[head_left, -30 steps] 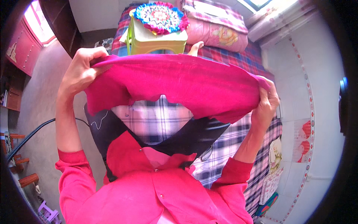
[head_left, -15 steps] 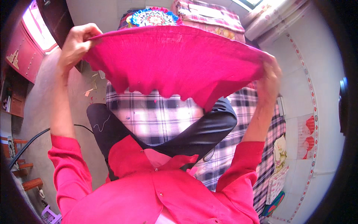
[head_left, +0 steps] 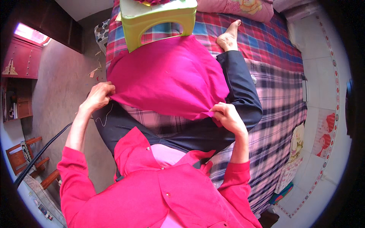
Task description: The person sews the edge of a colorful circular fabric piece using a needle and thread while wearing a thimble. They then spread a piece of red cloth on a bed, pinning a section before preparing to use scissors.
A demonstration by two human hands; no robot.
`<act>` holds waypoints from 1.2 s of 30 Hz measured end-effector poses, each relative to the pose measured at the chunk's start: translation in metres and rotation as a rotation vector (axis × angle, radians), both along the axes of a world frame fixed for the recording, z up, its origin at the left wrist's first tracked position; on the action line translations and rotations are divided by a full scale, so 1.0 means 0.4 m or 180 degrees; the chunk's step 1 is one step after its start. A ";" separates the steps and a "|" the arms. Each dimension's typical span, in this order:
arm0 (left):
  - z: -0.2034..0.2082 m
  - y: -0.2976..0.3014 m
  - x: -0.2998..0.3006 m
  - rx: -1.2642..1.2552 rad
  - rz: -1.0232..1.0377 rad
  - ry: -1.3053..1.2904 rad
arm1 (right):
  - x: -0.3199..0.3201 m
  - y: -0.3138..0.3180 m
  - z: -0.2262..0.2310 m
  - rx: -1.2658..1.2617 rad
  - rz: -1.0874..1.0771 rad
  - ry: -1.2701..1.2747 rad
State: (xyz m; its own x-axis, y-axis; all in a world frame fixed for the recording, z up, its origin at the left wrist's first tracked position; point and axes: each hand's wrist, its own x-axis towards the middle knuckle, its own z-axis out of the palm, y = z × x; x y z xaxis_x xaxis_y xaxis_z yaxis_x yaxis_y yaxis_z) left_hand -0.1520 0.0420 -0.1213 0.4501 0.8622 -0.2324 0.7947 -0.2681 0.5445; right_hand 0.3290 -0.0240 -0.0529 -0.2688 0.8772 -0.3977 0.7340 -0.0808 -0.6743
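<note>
A piece of magenta cloth (head_left: 163, 76) lies spread over the bed between my legs, its far edge at the foot of a lime-green plastic stool (head_left: 190, 28). My left hand (head_left: 99, 95) pinches the near left corner. At the near right corner, my right hand (head_left: 228, 115) grips a gathered bit of the same cloth. Between the two hands the near edge is drawn fairly taut, with folds running toward the right hand. What lies beneath the cloth is hidden.
The bed carries a plaid sheet (head_left: 277, 100), with a pink floral pillow (head_left: 243, 8) at the far end. Something ruffled and pink (head_left: 154, 2) rests on the stool, partly cut off. A tiled wall (head_left: 323, 95) runs along the right; a wooden chair (head_left: 28, 155) stands at left.
Both hands have come down and nearer, bringing the cloth from held up in the air to laid flat on the bed. The stool and my bare foot now show.
</note>
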 end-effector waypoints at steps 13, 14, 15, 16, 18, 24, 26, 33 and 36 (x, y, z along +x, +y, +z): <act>-0.101 0.080 -0.056 -0.1943 0.0594 -0.1080 | 0.017 0.086 -0.112 -0.1020 -0.0527 -0.0213; -0.102 0.096 -0.051 -0.1957 0.0544 -0.1054 | 0.026 0.099 -0.123 -0.1104 -0.0572 -0.0205; -0.108 0.108 -0.047 -0.1970 0.0709 -0.1042 | 0.030 0.113 -0.140 -0.0751 -0.0431 -0.0524; -0.115 0.118 -0.042 -0.1982 0.0871 -0.1028 | 0.034 0.125 -0.160 -0.0397 -0.0286 -0.0841; -0.137 0.139 -0.043 -0.1566 0.0855 -0.0635 | 0.028 0.136 -0.186 0.0139 -0.0159 -0.1306; -0.086 0.227 -0.001 -0.0134 0.1764 -0.1198 | 0.043 0.222 -0.122 -0.0011 -0.1075 -0.0255; -0.052 0.274 0.028 0.0017 0.2484 -0.1761 | 0.019 0.290 -0.088 -0.0125 -0.1388 0.0750; 0.062 0.456 0.136 0.0122 0.3469 -0.3339 | -0.080 0.623 -0.068 0.0709 -0.2123 0.2252; 0.075 0.487 0.162 -0.0262 0.3381 -0.3881 | -0.163 0.733 -0.063 0.0513 -0.2078 0.2486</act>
State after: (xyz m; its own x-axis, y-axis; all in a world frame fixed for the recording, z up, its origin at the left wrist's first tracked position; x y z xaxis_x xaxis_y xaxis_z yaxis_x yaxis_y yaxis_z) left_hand -0.0870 0.2367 -0.0913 -0.3680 0.8924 -0.2611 -0.2999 0.1518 0.9418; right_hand 0.2637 0.2692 -0.0781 0.1463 0.9725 -0.1813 -0.0681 -0.1729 -0.9826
